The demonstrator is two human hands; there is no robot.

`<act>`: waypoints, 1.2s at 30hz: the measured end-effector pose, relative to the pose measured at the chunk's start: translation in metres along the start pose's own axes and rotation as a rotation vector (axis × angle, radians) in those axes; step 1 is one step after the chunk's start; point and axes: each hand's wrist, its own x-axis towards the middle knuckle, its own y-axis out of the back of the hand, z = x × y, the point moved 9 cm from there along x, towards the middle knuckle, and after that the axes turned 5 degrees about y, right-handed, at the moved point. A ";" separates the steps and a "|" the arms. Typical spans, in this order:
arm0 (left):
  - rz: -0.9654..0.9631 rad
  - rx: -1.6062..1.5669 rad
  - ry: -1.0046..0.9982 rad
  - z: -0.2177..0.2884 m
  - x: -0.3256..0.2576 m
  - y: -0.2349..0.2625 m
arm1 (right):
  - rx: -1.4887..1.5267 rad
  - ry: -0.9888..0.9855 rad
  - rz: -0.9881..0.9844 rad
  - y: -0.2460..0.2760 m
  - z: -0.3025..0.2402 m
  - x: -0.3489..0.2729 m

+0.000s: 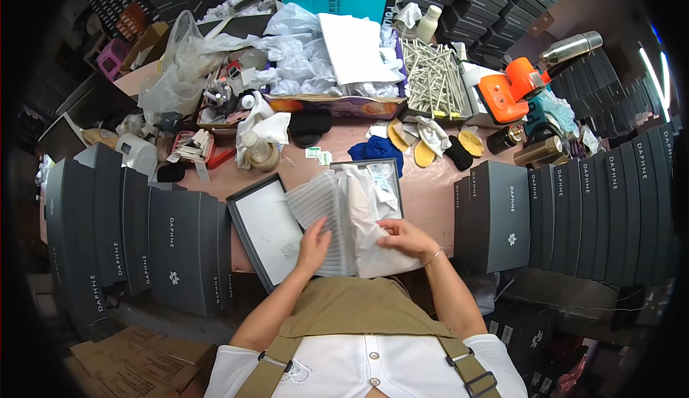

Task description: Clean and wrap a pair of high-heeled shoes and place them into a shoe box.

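Note:
My left hand (314, 247) holds a translucent ribbed plastic cushioning sheet (316, 200), its fingers bent against the sheet's surface. My right hand (409, 241) pinches thin off-white wrapping paper (362, 233) between thumb and fingers. Both lie over an open dark grey shoebox (400, 183), whose far right corner shows a small white packet (383, 183). Whatever the paper may cover is hidden. To the left, a dark-rimmed box lid (269, 236) rests tilted with its white inside facing up.
Rows of dark grey shoeboxes stand at left (183, 240) and right (502, 211). Behind are a carton of crumpled paper (301, 61), a tray of pale sticks (434, 75), an orange tool (506, 93), a blue cloth (379, 152), yellow pads (423, 154) and a glass jar (260, 152).

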 end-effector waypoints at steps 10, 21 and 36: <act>-0.205 0.261 -0.117 0.139 0.119 -0.060 | -0.058 0.011 -0.211 0.002 -0.028 -0.060; -0.561 0.636 -0.649 0.141 0.075 -0.178 | -1.321 -0.044 0.705 0.173 0.007 -0.088; -0.406 0.888 -0.585 0.029 -0.033 -0.109 | -1.536 0.377 0.478 0.060 -0.069 0.083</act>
